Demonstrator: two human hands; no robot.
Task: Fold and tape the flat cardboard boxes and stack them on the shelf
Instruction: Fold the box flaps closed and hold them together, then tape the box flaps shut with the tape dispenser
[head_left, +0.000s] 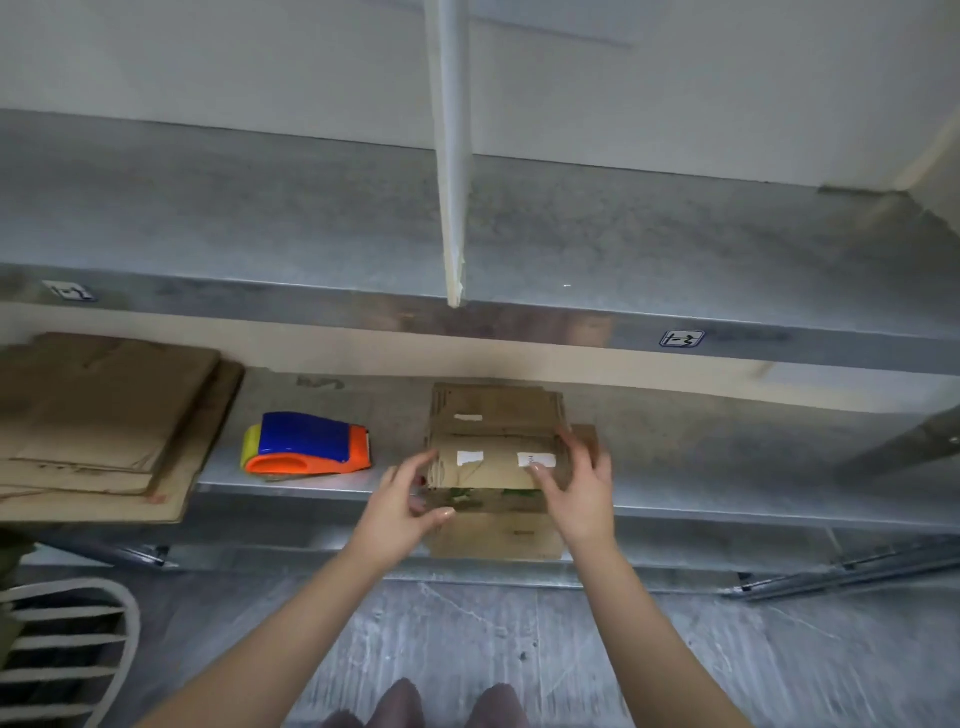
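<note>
A small brown cardboard box (493, 470) with white labels sits at the front edge of the lower metal shelf (727, 462), one flap hanging down over the edge. My left hand (410, 506) grips its left front corner, thumb under and fingers curled on the side. My right hand (576, 486) holds its right side, thumb pressing on the top near a label. Behind it lies another flat brown box (493, 405). A stack of flat cardboard boxes (104, 421) lies at the left of the shelf. An orange, blue and yellow tape dispenser (306, 444) rests between the stack and the box.
An upper metal shelf (311, 218) with a white vertical divider (451, 156) runs above. A white slatted chair back (67, 649) stands at the lower left. Metal rails (841, 571) lie on the grey floor at the right. My feet (415, 706) show at the bottom.
</note>
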